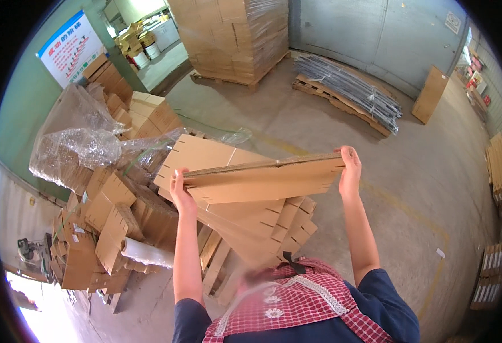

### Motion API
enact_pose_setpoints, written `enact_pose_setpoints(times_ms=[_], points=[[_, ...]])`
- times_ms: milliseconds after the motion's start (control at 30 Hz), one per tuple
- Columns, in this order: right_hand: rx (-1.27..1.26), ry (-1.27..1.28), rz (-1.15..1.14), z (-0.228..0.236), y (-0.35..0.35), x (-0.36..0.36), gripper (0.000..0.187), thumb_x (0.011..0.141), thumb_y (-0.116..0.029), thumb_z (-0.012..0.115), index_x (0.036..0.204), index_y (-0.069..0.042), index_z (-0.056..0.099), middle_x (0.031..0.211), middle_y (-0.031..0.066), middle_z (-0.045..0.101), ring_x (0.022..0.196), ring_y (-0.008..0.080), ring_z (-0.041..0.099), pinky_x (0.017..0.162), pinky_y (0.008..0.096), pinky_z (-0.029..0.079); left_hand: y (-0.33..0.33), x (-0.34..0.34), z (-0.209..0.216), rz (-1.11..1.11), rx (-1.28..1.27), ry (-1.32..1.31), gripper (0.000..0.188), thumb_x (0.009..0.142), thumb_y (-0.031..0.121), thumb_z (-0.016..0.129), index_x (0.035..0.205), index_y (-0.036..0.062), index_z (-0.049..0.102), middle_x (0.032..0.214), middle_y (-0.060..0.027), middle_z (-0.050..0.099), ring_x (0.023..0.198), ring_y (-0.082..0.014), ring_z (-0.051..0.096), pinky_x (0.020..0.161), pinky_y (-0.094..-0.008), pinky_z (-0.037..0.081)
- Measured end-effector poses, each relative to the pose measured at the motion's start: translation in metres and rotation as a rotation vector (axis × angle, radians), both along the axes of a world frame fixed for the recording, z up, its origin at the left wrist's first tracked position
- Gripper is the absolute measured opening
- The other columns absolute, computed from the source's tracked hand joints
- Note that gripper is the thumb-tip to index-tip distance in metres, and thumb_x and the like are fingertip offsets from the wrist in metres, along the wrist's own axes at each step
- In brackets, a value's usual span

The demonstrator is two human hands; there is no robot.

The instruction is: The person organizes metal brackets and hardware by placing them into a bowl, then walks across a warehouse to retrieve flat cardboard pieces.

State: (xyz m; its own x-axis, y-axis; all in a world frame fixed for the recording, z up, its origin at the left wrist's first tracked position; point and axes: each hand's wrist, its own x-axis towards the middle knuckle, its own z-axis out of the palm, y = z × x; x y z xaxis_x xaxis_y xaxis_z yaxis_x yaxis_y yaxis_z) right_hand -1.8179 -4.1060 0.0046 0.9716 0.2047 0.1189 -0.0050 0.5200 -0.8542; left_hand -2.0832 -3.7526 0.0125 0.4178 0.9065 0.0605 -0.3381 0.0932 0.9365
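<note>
A flattened cardboard box [265, 182], folded into several layers, is held up in front of me with its long edge running left to right. My left hand [181, 191] grips its left end, the thumb pressed against the edge. At the other end my right hand [350, 171] is closed round the upper right corner. Beneath it lies a stack of flat slotted cardboard sheets [245, 220], fanned at different angles, on a wooden pallet [215, 257]. The held box hides part of this stack.
Cardboard boxes [114, 200] and crumpled plastic wrap [79, 137] pile up on the left, beside a film roll [147, 253]. A wrapped box stack [216, 34] stands behind. Grey metal bars [348, 86] lie on a pallet. A cardboard panel [431, 94] leans near the grey door [371, 34].
</note>
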Motion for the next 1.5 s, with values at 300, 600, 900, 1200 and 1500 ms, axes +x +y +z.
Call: enact_pose_setpoints(times_ms=[300,600,900,1200,1500], points=[[-0.067,-0.250,-0.292,-0.003,0.012,-0.010,0.006,0.094,-0.011,0.061,0.093,-0.006,0.059,0.084,0.0000,0.058,0.080,0.0098,0.051,0.075,0.0228,0.040,-0.011,0.015,-0.036,0.214,0.174,-0.124,0.008,0.094,0.017,0.061,0.092,0.0094,0.059,0.101,-0.0037,0.064,0.098,-0.0146,0.056,0.095,-0.0310,0.040],[-0.985,-1.352,-0.296,0.065,0.026,-0.047,0.025,0.083,-0.006,0.063,0.108,-0.007,0.061,0.091,0.0089,0.065,0.086,0.0303,0.060,0.097,0.0480,0.042,-0.010,0.012,-0.028,0.178,0.162,-0.133,0.010,0.094,0.018,0.062,0.097,0.0090,0.059,0.102,-0.0042,0.062,0.094,-0.0145,0.056,0.089,-0.0297,0.043],[-1.262,-1.631,0.162,0.059,0.083,-0.075,0.030,0.086,-0.028,0.066,0.103,-0.007,0.053,0.082,0.0109,0.061,0.079,0.0298,0.063,0.064,0.0404,0.050,-0.023,0.000,-0.025,0.140,0.123,-0.034,0.013,0.093,0.023,0.061,0.090,0.0109,0.057,0.094,-0.0012,0.063,0.094,-0.0121,0.053,0.090,-0.0292,0.039],[-1.189,-1.407,0.212,0.058,0.061,-0.033,0.028,0.081,-0.025,0.072,0.092,-0.006,0.055,0.081,0.0105,0.063,0.070,0.0324,0.063,0.058,0.0389,0.049,-0.026,0.003,-0.065,0.127,-0.032,0.137,0.050,0.098,0.048,0.052,0.132,0.0107,0.050,0.129,-0.0060,0.050,0.123,-0.0185,0.042,0.108,-0.0363,0.030],[-0.566,-0.173,0.193,-0.010,-0.103,0.112,0.017,0.088,-0.005,0.063,0.103,-0.002,0.058,0.090,0.0045,0.065,0.081,0.0141,0.059,0.074,0.0286,0.048,-0.198,0.096,-0.176,-0.517,-0.410,0.426,0.064,0.100,0.051,0.046,0.143,0.0050,0.037,0.148,-0.0083,0.039,0.129,-0.0217,0.041,0.107,-0.0408,0.036]])
